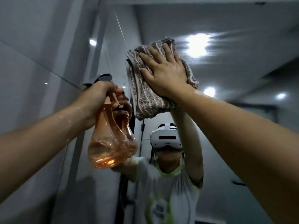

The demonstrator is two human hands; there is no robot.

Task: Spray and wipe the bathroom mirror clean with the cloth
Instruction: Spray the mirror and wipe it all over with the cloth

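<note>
Your right hand (163, 71) lies flat, fingers spread, palm pressed on the cloth (150, 88). The grip is not closed around anything; the hand pins the cloth against the mirror (226, 46) by pressure alone. The cloth is folded, brown and grey with a ribbed pile, and sits high on the glass near the mirror's left edge. Its lower part hangs free below your wrist.

Your left hand (100, 96) is closed around the neck of the spray bottle (111, 139), fingers wrapped at the trigger. The bottle is clear orange, held upright, just left of the cloth and close to the glass; whether it touches the mirror you cannot tell. Liquid fills its rounded lower part. The dark sprayer head (103, 77) shows above your knuckles.

Both forearms are raised, with wet patches visible on the skin.

The mirror shows your reflection: a white headset (165, 139), a light shirt (168, 199) with green print, arms lifted. Bright ceiling lights (198, 42) reflect in the glass above and right of the cloth. A pale tiled wall (32, 62) stands on the left.
</note>
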